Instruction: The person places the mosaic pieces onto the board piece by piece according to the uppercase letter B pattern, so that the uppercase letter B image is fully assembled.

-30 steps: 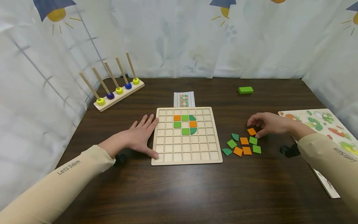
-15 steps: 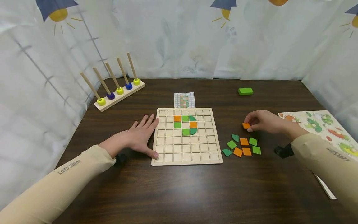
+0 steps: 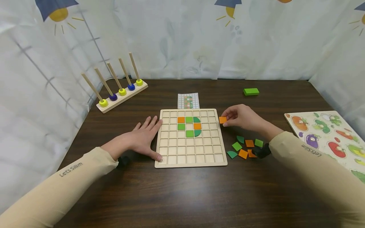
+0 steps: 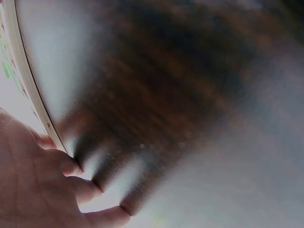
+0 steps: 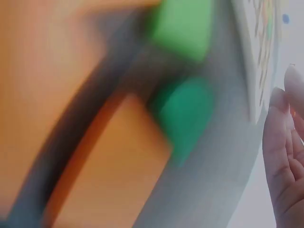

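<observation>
My right hand [image 3: 240, 117] pinches an orange square tile [image 3: 222, 120] between thumb and fingers, right at the right edge of the wooden grid board [image 3: 174, 142]. In the board's upper middle lie orange and green squares plus two dark green quarter-round tiles [image 3: 197, 133], around one bare cell. My left hand [image 3: 139, 139] rests with spread fingers at the board's left edge, its thumb on the lower left corner; the left wrist view shows its fingers [image 4: 107, 217] on the table beside the board's edge. Loose tiles [image 3: 236, 146] lie right of the board, some hidden behind the right wrist.
A pattern card [image 3: 188, 100] lies against the board's far edge. Back left stands a peg stand [image 3: 122, 98] with yellow and blue rings. A green block [image 3: 251, 91] sits at the back right, and a vegetable puzzle board [image 3: 322, 139] lies at the right.
My right hand has picked up an orange square tile from the loose pile and carried it leftward to the board's right edge. The left hand has stayed in place.
</observation>
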Available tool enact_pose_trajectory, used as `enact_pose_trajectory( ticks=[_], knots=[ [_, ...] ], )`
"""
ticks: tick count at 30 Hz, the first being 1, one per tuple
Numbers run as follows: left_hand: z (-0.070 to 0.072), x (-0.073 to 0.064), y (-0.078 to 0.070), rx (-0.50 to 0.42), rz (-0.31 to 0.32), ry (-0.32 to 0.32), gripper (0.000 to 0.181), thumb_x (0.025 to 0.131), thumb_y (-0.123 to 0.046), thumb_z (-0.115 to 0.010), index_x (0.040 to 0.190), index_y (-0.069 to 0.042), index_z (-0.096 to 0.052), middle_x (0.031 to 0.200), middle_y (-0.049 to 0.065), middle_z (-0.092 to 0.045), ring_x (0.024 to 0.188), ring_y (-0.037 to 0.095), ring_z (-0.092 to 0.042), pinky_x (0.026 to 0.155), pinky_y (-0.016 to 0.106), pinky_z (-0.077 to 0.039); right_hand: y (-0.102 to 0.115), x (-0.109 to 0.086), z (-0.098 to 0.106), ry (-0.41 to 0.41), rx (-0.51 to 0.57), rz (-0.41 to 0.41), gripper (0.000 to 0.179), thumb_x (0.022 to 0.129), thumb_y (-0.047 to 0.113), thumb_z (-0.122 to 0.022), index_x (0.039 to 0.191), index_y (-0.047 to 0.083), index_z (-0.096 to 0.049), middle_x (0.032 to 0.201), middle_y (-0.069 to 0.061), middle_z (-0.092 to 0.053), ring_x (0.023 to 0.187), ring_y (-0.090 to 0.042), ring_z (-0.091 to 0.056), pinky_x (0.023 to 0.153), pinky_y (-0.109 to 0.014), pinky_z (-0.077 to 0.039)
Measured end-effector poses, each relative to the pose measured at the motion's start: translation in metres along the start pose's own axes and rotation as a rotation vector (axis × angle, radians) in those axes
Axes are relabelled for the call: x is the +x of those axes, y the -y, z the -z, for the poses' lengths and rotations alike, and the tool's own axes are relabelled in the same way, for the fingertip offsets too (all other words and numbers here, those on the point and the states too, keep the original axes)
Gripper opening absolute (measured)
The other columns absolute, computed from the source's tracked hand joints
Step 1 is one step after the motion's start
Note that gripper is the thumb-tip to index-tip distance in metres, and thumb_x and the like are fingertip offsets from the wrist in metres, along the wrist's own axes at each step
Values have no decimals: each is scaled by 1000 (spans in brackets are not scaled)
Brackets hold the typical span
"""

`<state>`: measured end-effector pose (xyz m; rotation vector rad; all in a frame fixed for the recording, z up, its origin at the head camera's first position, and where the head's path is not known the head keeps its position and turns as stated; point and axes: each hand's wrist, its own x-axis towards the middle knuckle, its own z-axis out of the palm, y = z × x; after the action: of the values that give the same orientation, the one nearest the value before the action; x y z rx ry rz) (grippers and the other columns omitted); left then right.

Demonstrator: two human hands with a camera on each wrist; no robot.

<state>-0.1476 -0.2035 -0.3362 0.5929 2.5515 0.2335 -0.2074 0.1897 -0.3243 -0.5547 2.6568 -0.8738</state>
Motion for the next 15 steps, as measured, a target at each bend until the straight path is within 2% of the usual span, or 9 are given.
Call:
enact_pose_trajectory(
  ticks=[5,10,15],
  knots=[
    [2,-1,0,5,0,-3,143,71,-74,-78,164,-2,3,170,26,8,156,51,6,118,75,-8,26,18,-19,7,47,11,28,87,14,-83,110,2,-72,95,-9,-70,84,-20,-61,75,-28,-53],
    [1,0,0,6,0,2,143,71,-74,-78,164,-3,4,170,26,9,156,51,7,118,75,-7,50,30,-39,52,97,25,28,87,13,-82,112,2,-72,95,-9,-71,85,-19,-63,82,-31,-55],
    [0,-1,0,8,-3,3,143,71,-75,-78,164,-2,4,170,26,9,156,51,6,118,76,-8,66,39,-53,97,118,53,29,89,8,-80,116,0,-72,101,-10,-73,88,-18,-67,88,-32,-58]
  ],
)
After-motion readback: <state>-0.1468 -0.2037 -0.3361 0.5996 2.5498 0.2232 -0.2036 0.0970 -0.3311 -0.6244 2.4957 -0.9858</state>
